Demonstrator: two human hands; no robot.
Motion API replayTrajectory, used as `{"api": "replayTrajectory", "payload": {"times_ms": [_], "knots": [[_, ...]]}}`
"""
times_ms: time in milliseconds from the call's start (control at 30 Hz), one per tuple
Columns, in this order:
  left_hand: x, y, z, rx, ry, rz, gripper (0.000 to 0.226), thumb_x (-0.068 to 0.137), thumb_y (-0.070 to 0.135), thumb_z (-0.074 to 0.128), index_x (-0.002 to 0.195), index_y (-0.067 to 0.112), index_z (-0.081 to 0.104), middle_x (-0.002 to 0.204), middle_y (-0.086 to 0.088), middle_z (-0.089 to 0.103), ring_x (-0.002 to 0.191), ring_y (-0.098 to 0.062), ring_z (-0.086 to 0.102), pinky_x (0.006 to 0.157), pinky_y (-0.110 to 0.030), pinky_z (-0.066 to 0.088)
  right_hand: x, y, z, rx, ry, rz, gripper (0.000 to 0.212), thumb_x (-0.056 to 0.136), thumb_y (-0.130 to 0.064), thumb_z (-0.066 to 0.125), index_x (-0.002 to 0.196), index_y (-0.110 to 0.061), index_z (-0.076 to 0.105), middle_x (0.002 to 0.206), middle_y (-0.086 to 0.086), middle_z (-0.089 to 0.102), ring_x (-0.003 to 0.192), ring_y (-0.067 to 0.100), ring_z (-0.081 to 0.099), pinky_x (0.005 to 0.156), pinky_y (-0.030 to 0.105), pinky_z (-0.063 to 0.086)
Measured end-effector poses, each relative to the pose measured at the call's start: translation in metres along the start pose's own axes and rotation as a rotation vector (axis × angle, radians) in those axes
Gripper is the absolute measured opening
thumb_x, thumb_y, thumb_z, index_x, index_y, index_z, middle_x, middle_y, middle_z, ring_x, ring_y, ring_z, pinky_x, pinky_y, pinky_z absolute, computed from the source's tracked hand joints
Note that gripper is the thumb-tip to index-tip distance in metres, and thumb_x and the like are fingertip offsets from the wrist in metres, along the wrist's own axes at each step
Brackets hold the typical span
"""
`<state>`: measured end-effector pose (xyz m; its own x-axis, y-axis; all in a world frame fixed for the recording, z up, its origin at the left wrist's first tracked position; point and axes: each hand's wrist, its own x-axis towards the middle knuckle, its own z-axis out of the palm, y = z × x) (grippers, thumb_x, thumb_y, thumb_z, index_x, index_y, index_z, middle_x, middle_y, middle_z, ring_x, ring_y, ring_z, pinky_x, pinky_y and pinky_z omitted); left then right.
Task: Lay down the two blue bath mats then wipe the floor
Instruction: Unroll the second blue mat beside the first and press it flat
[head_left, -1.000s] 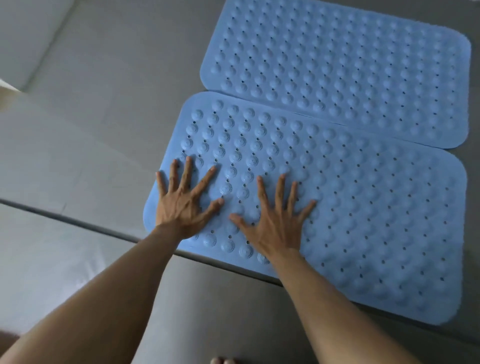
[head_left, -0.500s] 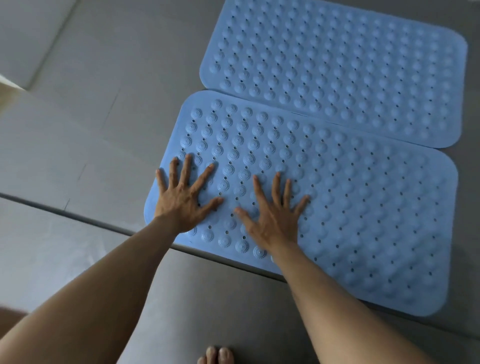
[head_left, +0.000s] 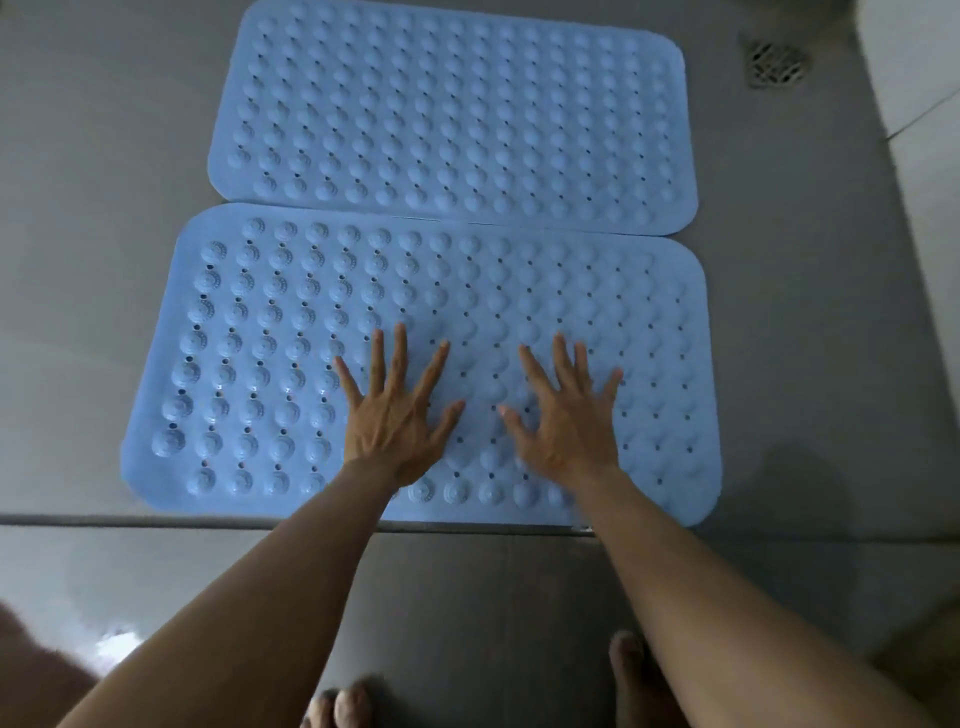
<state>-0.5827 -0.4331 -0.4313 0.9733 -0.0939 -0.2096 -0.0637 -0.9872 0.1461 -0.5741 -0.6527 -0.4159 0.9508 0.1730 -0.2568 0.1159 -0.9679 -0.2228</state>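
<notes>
Hands press flat on the near blue mat (head_left: 249, 364). The left hand (head_left: 397, 423) sits just left of that mat's middle and the right hand (head_left: 569, 426) just right of it, both toward the mat's near edge. Each has its fingers straight and spread wide, palm down on the bumps, curled round nothing, so the mat lies under the palms and not within any grasp. The right hand is slightly blurred.

The far blue mat (head_left: 452, 114) lies flat on the far side of the near blue mat. Their long edges either touch or slightly overlap; which one cannot be told. Both mats rest on the grey floor (head_left: 88, 270). A dark strip (head_left: 130, 518) runs along the near mat's near edge. A floor drain (head_left: 776, 65) sits well beyond the near mat's far right corner. The person's bare toes (head_left: 340, 701) show on the near side of the strip.
</notes>
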Motion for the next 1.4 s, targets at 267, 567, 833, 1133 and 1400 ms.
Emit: {"api": "replayTrajectory", "payload": {"times_ms": [267, 567, 833, 1133, 1400], "knots": [[0.004, 0.080, 0.020, 0.043, -0.097, 0.065, 0.073, 0.090, 0.079, 0.010, 0.153, 0.049, -0.012, 0.166, -0.007, -0.018, 0.148, -0.042, -0.022, 0.107, -0.079, -0.004, -0.032, 0.084, -0.001, -0.006, -0.163, 0.269, 0.099, 0.070, -0.100, 0.017, 0.149, -0.052, -0.021, 0.159, 0.003, -0.037, 0.144, 0.040, -0.032, 0.105, 0.078, -0.010], [0.010, 0.088, 0.024, 0.038, -0.101, 0.002, 0.076, 0.087, 0.083, 0.017, 0.153, 0.053, -0.008, 0.167, -0.002, -0.015, 0.149, -0.040, -0.020, 0.108, -0.078, -0.002, -0.033, 0.090, 0.009, -0.031, -0.065, 0.299, 0.104, 0.074, -0.097, 0.019, 0.155, -0.042, -0.014, 0.164, 0.003, -0.024, 0.151, 0.037, -0.017, 0.111, 0.074, -0.003], [0.013, 0.091, 0.022, 0.055, -0.160, -0.012, 0.074, 0.089, 0.081, 0.015, 0.151, 0.053, -0.013, 0.166, -0.003, -0.020, 0.148, -0.040, -0.025, 0.107, -0.079, -0.003, -0.027, 0.088, 0.004, 0.036, -0.157, 0.334, 0.104, 0.070, -0.100, 0.015, 0.150, -0.046, -0.023, 0.160, -0.002, -0.034, 0.147, 0.032, -0.029, 0.110, 0.072, -0.012], [0.015, 0.089, -0.021, -0.064, -0.326, -0.010, 0.078, 0.085, 0.084, 0.004, 0.150, 0.050, -0.022, 0.164, 0.001, -0.023, 0.150, -0.034, -0.022, 0.112, -0.073, -0.010, -0.027, 0.091, -0.036, 0.164, -0.390, 0.299, 0.091, 0.083, -0.086, 0.022, 0.152, -0.044, -0.020, 0.161, 0.000, -0.033, 0.146, 0.033, -0.032, 0.110, 0.073, -0.012], [0.033, 0.095, -0.097, -0.106, -0.176, 0.065, 0.072, 0.092, 0.075, 0.010, 0.153, 0.046, -0.017, 0.164, -0.005, -0.022, 0.150, -0.031, -0.023, 0.116, -0.067, -0.011, -0.017, 0.057, -0.098, 0.163, -0.227, 0.248, 0.078, 0.098, -0.066, 0.027, 0.157, -0.033, -0.011, 0.164, 0.005, -0.025, 0.150, 0.030, -0.022, 0.115, 0.067, -0.011]]}}
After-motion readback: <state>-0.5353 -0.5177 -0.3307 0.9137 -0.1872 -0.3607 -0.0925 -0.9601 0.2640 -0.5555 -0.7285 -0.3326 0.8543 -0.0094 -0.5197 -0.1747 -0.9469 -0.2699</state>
